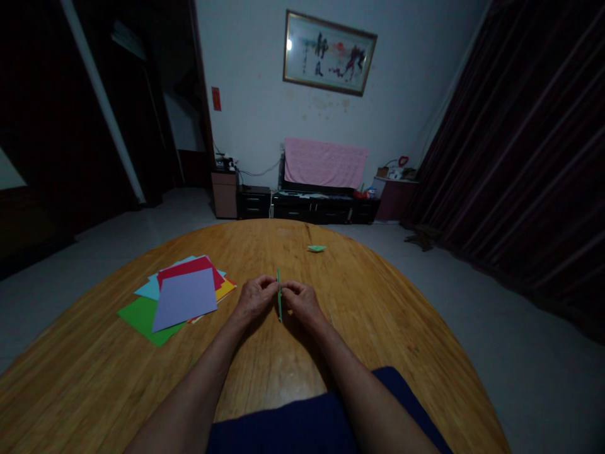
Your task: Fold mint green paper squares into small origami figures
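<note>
A narrow green folded paper point(280, 306) stands edge-on above the middle of the round wooden table point(265, 378). My left hand point(256, 296) pinches it from the left side, and my right hand point(301, 301) pinches it from the right. The fingertips of both hands meet close together at its upper part. Farther back on the table, slightly to the right, lies a small light green folded paper piece point(316, 248), touched by neither hand.
Left of my hands lies a loose pile of coloured sheets, with a purple sheet point(186, 299) on top and a green sheet point(149, 318) at its near left. Beyond the table stands a low black cabinet point(312, 207) with a pink cloth point(325, 162) above it.
</note>
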Available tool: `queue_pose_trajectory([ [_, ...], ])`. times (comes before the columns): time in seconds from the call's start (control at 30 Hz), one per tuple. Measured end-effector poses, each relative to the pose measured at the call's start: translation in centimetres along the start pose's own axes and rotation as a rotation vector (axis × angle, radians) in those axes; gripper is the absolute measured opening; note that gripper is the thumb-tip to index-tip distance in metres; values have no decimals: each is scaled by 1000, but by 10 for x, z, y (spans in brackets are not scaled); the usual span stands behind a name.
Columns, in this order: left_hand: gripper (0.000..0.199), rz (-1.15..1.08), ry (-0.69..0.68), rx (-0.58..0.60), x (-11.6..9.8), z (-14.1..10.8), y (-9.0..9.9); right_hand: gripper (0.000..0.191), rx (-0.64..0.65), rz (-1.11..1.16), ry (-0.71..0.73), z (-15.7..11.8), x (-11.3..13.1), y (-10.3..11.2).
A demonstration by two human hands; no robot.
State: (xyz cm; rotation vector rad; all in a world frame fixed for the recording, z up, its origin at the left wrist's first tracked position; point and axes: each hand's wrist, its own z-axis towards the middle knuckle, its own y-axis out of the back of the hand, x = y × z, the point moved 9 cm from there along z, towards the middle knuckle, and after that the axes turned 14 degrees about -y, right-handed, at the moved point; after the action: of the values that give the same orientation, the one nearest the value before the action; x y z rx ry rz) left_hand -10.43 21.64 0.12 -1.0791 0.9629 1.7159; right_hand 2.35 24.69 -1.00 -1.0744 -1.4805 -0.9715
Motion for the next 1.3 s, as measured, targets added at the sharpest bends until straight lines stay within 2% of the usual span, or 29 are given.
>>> queue_pose_trajectory([
  [0.13, 18, 252, -112, 11, -7, 4, 0, 16, -134, -173, 141, -1, 7, 2],
  [0.23, 21, 292, -129, 29, -7, 4, -1, 15, -143, -179, 113, 1, 5, 3],
  [0.33, 23, 259, -139, 57, -8, 2, -3, 20, -104, -73, 51, 2, 2, 4],
  [0.47, 23, 298, -191, 112, -16, 0, -7, 25, -89, -65, 51, 3, 4, 4],
  [0.77, 22, 618, -340, 169, -27, 0, -20, 18, -251, -212, 111, 5, 6, 13],
  [0.97, 25, 785, -356, 143, -34, -3, -21, 16, -362, -243, 130, 0, 14, 20],
  [1.13, 38, 828, -398, 146, -37, -5, -24, 18, -393, -259, 154, -5, 21, 19],
  [1.3, 44, 891, -371, 121, -39, -8, -24, 18, -423, -325, 179, -7, 24, 17],
])
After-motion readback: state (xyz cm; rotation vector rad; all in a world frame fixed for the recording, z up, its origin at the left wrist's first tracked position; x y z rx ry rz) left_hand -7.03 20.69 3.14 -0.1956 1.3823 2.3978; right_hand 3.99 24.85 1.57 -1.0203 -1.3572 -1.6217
